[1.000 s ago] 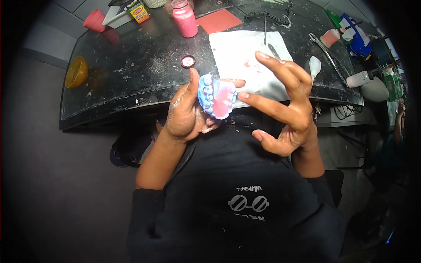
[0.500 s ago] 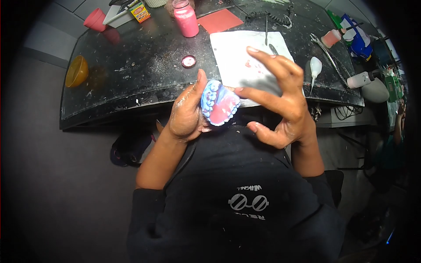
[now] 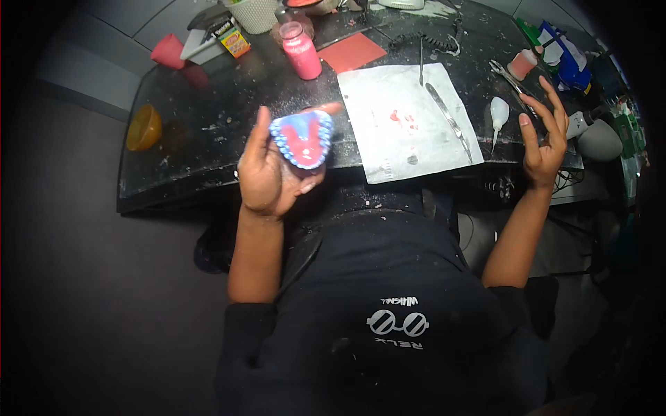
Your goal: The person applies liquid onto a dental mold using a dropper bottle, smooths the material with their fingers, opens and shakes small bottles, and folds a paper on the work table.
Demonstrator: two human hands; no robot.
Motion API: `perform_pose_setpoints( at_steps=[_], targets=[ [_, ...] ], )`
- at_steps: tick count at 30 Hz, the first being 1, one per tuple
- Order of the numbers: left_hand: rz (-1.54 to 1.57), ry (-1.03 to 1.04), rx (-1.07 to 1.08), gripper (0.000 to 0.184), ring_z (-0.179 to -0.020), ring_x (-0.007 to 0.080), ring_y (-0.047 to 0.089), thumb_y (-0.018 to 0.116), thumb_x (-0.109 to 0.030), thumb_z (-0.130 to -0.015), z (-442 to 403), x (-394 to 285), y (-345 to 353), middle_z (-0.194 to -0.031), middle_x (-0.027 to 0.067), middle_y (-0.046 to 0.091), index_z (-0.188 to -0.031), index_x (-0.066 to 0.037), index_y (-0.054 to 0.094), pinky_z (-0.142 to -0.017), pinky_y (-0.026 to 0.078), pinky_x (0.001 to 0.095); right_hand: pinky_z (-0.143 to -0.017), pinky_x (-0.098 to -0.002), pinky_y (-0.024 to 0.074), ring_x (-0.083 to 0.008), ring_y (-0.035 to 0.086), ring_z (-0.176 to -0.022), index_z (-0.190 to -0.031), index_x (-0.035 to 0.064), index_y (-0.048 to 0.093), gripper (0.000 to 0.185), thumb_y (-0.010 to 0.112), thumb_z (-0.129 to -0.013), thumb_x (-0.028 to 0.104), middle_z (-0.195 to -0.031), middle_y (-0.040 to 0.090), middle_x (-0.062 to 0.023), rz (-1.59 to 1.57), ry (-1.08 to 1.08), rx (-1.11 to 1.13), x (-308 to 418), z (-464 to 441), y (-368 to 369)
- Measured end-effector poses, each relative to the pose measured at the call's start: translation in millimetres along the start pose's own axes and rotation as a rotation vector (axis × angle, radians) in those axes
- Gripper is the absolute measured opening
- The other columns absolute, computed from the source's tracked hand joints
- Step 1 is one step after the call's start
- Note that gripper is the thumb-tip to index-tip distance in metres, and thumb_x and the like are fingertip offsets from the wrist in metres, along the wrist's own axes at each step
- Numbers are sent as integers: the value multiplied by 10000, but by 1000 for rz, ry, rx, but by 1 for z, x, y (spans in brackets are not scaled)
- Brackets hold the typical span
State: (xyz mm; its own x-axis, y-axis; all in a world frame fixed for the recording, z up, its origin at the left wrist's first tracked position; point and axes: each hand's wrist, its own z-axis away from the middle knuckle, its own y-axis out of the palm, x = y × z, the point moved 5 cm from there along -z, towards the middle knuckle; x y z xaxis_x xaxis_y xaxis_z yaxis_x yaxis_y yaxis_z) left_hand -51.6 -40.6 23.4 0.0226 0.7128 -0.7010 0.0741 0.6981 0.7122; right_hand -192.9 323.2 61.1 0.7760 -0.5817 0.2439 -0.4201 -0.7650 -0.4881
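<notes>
My left hand (image 3: 262, 182) is wrapped round a blue-white dental cast (image 3: 323, 125) with a glossy pink plate (image 3: 305, 147) across its palate, held just over the front edge of the bench. The cast's toothed side faces up towards me. Out to the right, my right hand (image 3: 547, 149) has its fingers apart and nothing in them. It is nearest to metal pliers (image 3: 510, 76) and a white bulb dropper (image 3: 499, 113). Between the hands lies a white paper sheet (image 3: 381, 90) with pink smears, and on it a metal knife (image 3: 447, 114).
An open jar of pink powder (image 3: 302, 57) stands behind the cast, beside a flat pink sheet (image 3: 352, 53). Further left are an orange bowl (image 3: 144, 128) and a pink cup (image 3: 168, 51). A bottle of pink liquid (image 3: 522, 64) is at the right, near a coiled cord (image 3: 444, 46).
My right hand has left the cast and moved far right, past the paper. My left hand has shifted left with the cast, turning it so the pink plate shows more fully.
</notes>
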Motion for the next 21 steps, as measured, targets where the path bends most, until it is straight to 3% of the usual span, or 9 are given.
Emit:
perform_pose_setpoints(
  at_steps=[2,4,6,10,12,15,16,21],
  targets=[
    [-130,89,-119,842,-556,173,508,218,-557,-1088,0,-21,-7,-891,154,628,-1453,184,380,-436,402,250,-1122,-416,368,-295,543,-1297,-1111,86,784,252,727,-879,165,-1391,639,-123,-7,20,-35,-21,11,2],
    [-180,205,-158,781,-654,184,562,248,-515,-1097,-4,-44,-21,-1103,202,656,-1443,166,411,-453,422,267,-1102,-414,392,-290,563,-1276,-1107,76,776,231,727,-893,146,-1371,650,-115,-89,165,-21,-40,20,8],
    [-287,285,-158,709,-749,200,599,280,-465,-1105,-7,-65,-36,-1331,235,608,-1430,143,443,-490,442,279,-1092,-411,402,-288,567,-1270,-1106,72,774,227,727,-896,143,-1364,654,-116,-98,167,-31,-41,21,9],
    [-295,239,29,654,-787,216,611,318,-443,-1108,-12,-80,-76,-1326,305,605,-1459,98,427,-556,469,296,-1085,-409,412,-289,572,-1265,-1102,75,774,221,726,-897,142,-1344,664,-114,-75,190,-31,-45,22,10],
    [-374,338,-153,551,-767,243,650,380,-337,-1111,-10,-79,-89,-1184,270,663,-1464,83,429,-611,516,299,-1090,-408,409,-289,575,-1263,-1101,78,774,220,725,-897,142,-1339,666,-114,-70,214,-27,-47,23,9],
    [-482,393,-192,490,-843,298,692,419,-249,-1100,-7,-75,-92,-1226,276,653,-1456,88,429,-677,560,332,-1086,-401,415,-286,589,-1245,-1094,81,777,215,725,-896,147,-1325,674,-116,-51,189,-11,-45,22,12],
    [-477,392,-132,477,-947,351,715,441,-210,-1090,-6,-75,-93,-1240,269,647,-1460,91,423,-734,591,360,-1077,-397,423,-284,598,-1228,-1089,79,778,213,726,-895,149,-1317,678,-115,-49,199,-18,-45,22,12],
    [-537,431,-212,485,-1016,381,714,467,-164,-1075,-5,-74,-93,-1259,261,638,-1484,88,401,-783,607,393,-1036,-380,460,-271,619,-1187,-1079,73,779,204,730,-893,141,-1300,687,-109,-80,249,-17,-49,25,13]
  ],
)
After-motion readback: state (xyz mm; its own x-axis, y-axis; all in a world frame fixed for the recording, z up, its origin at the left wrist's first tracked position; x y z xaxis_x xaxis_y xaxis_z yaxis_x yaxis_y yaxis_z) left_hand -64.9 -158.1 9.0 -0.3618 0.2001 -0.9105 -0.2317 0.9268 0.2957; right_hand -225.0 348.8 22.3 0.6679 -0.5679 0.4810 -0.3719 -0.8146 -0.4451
